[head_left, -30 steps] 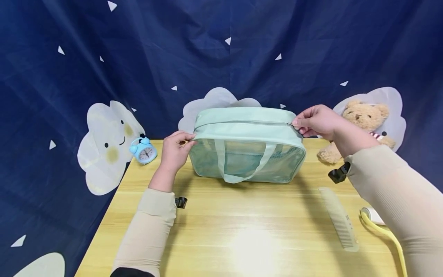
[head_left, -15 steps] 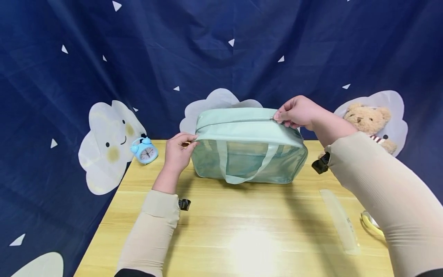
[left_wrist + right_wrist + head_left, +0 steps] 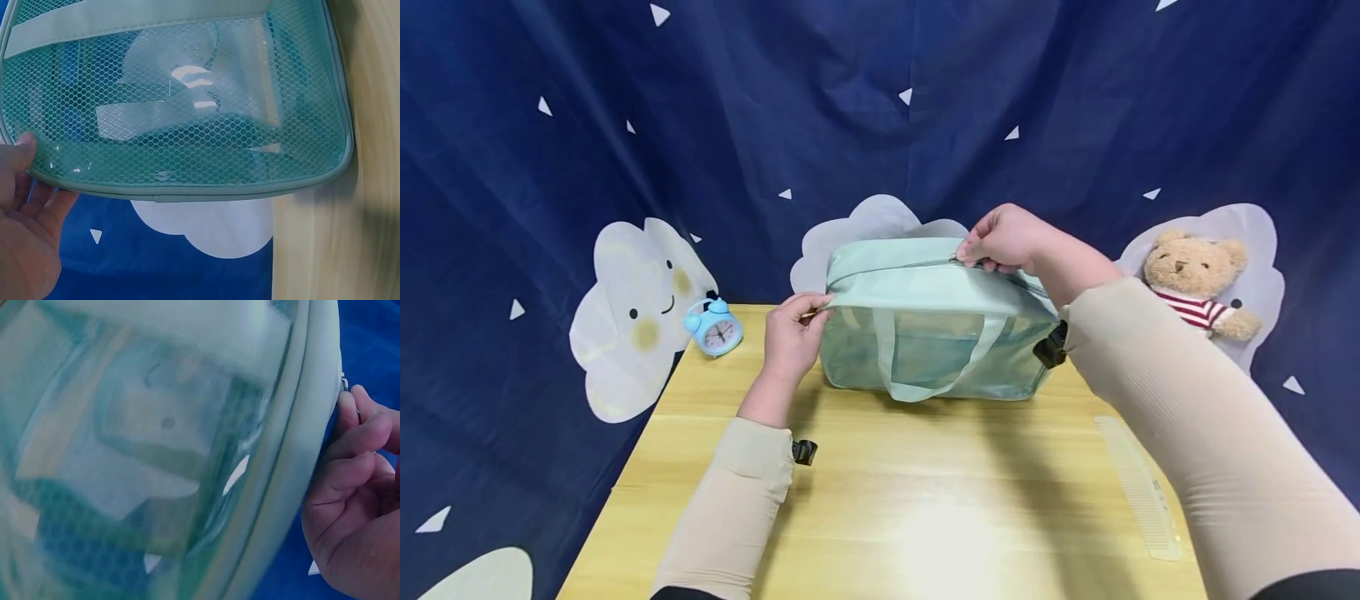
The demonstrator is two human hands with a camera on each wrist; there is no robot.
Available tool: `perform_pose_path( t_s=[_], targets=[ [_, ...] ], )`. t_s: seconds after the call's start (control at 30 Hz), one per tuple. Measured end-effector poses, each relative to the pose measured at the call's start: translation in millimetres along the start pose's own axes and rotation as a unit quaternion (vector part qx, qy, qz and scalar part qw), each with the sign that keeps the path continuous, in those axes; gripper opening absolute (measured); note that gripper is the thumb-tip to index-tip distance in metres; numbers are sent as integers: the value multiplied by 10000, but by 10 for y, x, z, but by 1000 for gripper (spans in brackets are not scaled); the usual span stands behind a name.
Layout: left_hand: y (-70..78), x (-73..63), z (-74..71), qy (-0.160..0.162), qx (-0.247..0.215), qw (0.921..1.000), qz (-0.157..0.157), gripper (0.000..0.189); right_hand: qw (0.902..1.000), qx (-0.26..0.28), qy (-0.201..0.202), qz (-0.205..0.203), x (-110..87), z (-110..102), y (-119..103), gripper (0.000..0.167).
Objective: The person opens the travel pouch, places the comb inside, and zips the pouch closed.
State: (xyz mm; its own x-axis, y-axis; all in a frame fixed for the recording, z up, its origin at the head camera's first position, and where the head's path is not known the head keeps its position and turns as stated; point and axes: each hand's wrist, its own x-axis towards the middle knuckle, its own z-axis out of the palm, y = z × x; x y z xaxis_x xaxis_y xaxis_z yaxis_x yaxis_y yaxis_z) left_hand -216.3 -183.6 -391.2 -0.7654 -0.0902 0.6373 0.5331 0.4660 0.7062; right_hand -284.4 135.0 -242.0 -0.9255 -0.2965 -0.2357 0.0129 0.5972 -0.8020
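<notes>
A mint-green toiletry bag (image 3: 917, 287), with see-through mesh sides and a fabric handle (image 3: 886, 354), stands upright at the back of the table. My left hand (image 3: 793, 333) pinches its upper left corner; in the left wrist view, thumb and fingers (image 3: 53, 209) lie on either side of the piped edge. On top, my right hand (image 3: 1011, 237) pinches the zipper pull (image 3: 344, 382) about midway along the zipper. To the right of that hand the zipper line looks parted, with a dark gap. The bag's right end is partly hidden behind the right wrist.
A blue alarm clock (image 3: 715, 327) stands at the table's back left. A pale comb (image 3: 1138, 487) lies at the right, beside my right sleeve. Behind it sits a teddy bear (image 3: 1187, 267) in a striped top. A dark blue curtain (image 3: 737, 100) hangs behind the table (image 3: 865, 500).
My right hand has drawn the zipper pull leftward from the bag's right end to around the middle, and the zipper has parted behind it. My left hand keeps its grip on the corner.
</notes>
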Motion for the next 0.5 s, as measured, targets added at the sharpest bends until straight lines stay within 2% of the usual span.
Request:
perform_pose_path(
  t_s=[0.37,0.5],
  targets=[
    [-4,-6,6,-19,-122,9999,94,19,9996,-263,61,-96,229,313,-297,10],
    [0,-25,-18,8,-67,9999,99,18,9986,-520,24,-134,274,446,-438,7]
  ],
)
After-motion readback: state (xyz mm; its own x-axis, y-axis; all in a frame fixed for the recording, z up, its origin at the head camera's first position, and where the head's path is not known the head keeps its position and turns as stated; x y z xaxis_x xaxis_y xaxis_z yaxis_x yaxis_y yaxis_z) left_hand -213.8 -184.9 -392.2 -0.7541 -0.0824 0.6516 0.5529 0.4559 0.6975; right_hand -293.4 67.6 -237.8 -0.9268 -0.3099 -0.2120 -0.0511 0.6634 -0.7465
